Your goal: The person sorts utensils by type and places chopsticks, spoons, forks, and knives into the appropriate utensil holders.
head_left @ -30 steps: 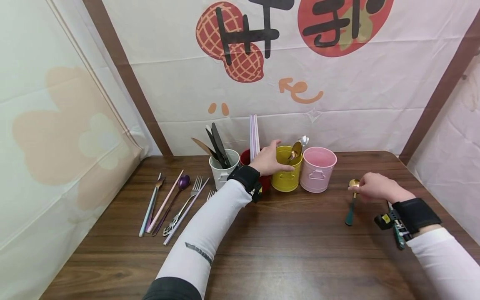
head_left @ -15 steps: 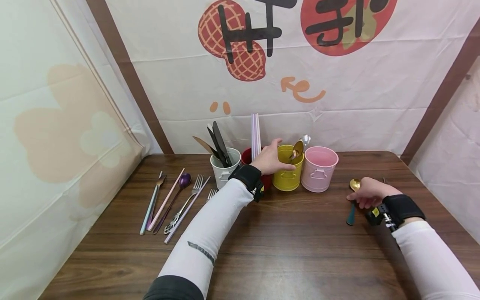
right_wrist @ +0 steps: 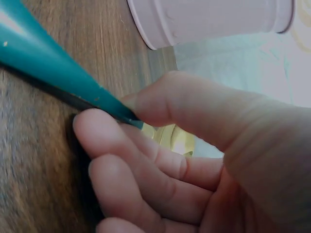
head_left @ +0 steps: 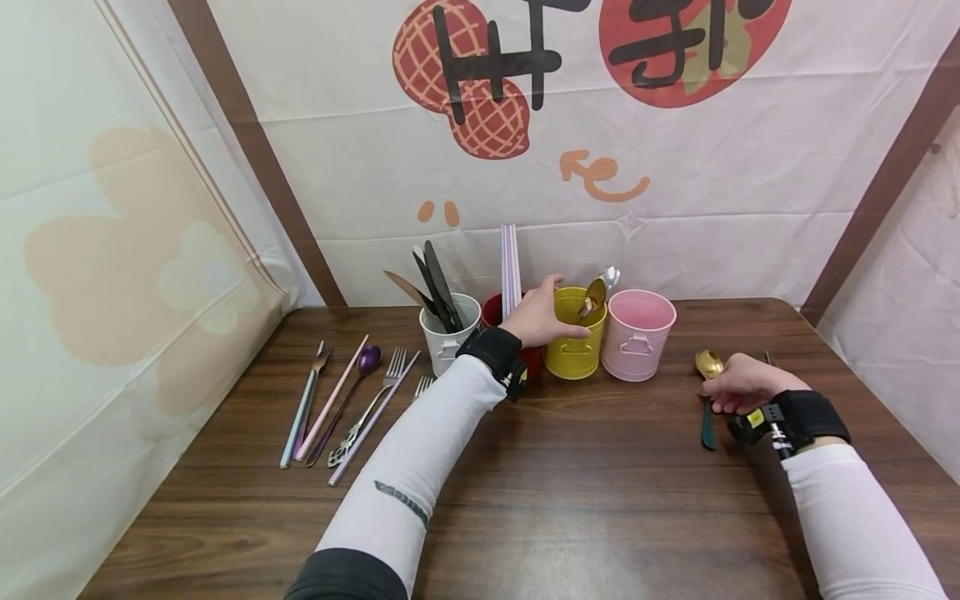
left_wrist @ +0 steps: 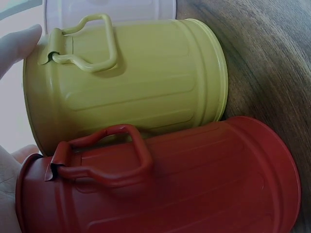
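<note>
gold-and-teal spoon (head_left: pixel 708 364) turns slightly as the right hand (head_left: pixel 744 385) settles on its neck

since half a second ago the spoon's handle end has shifted a touch rightward, while the left hand (head_left: pixel 542 317) has stayed put. taking the pink bucket (head_left: pixel 637 364) as landmark, the spoon is to its right and nearer the person, well apart from it. the right hand grasps it, thumb and fingertip pinching the teal handle where it narrows; whether it has left the table, i cannot tell. the left hand is spread at the rim of the yellow bucket (head_left: pixel 564 367), just left of the pink bucket; how hard it presses, i cannot tell. the red bucket (left_wrist: pixel 209 189) is further left on that same side.

the pinch is probably the weak point: held at so thin a spot, the spoon could swivel or slip if either end catches. carried low, it might knock the pink bucket's rim. uneven pressure from the left hand could tip the yellow bucket or shove it against the pink bucket. another utensil tip (head_left: pixel 769 359), further right of the pink bucket than the spoon, could be dragged by the wrist.

as for writing, the backdrop (head_left: pixel 337 158) behind the pink bucket bears big dark strokes, cut off above and unreadable to me. the left sleeve's dark mark (head_left: pixel 402 505) is illegible too. i can read no brand on the buckets.
</note>
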`<state>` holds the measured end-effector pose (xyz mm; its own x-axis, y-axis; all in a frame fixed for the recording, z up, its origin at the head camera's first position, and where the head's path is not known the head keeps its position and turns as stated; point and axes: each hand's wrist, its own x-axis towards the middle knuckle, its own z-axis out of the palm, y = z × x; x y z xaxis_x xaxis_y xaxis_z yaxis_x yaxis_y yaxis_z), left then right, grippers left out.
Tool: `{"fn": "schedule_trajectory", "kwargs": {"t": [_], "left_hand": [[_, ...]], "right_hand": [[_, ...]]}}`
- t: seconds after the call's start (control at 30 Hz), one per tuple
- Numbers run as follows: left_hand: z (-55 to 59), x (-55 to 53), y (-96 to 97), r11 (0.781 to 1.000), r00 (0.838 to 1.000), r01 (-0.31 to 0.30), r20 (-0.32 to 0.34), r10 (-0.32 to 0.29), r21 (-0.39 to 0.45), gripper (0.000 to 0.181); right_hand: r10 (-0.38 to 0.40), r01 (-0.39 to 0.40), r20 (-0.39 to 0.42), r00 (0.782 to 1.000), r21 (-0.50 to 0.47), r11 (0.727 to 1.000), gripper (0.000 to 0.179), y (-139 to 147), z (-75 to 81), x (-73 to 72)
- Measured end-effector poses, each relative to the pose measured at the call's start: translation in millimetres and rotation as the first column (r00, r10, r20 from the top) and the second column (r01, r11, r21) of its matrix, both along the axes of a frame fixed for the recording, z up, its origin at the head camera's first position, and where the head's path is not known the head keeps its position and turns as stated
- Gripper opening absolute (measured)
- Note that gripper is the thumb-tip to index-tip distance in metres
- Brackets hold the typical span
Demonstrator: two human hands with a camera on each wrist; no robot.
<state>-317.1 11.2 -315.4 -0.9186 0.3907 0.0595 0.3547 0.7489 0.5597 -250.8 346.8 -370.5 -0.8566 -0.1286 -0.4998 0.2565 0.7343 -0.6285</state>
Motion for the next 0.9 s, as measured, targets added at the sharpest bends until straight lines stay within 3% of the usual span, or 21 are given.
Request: {"fn": "schedule_trajectory", "kwargs": {"t": [0.3, 0.47, 0.57, 0.63, 0.7, 0.9], "left_hand": [[0.1, 0.1, -0.6, 1.0, 1.0, 0.001, 0.005, -0.001, -0.002, 0.1], [0.1, -0.1, -0.6, 1.0, 1.0, 0.001, -0.002, -0.001, -0.005, 0.1], [-0.1, -0.4, -0.2, 1.0, 1.0, 0.001, -0.002, -0.001, -0.006, 0.101], [-0.1, -0.7, 0.0, 1.0, 1.0, 0.001, -0.001, -0.001, -0.007, 0.101], [-0.5, -1.3, 0.0, 1.0, 1.0, 0.0, -0.001, 0.0, -0.008, 0.101], [-1.4, -2.3, -1.0, 1.0, 1.0, 0.002, -0.003, -0.002, -0.007, 0.101]], "right_hand": [[-0.005, -0.002, -0.069, 0.998, -0.097, 0.995, 0.025, 14, 4.3, 3.2], [-0.02, 0.0, -0.149, 0.989, -0.128, 0.992, 0.025, 22, 25.4, 3.6], [-0.036, 0.004, -0.235, 0.971, -0.134, 0.991, 0.027, 24, 44.5, 4.6], [-0.054, 0.015, -0.304, 0.951, -0.129, 0.992, 0.027, 25, 59.3, 5.9], [-0.06, 0.013, -0.396, 0.916, -0.12, 0.993, 0.027, 23, 74.0, 7.2], [-0.097, -0.017, -0.642, 0.761, -0.17, 0.985, 0.024, -1, 111.6, 9.0]]}}
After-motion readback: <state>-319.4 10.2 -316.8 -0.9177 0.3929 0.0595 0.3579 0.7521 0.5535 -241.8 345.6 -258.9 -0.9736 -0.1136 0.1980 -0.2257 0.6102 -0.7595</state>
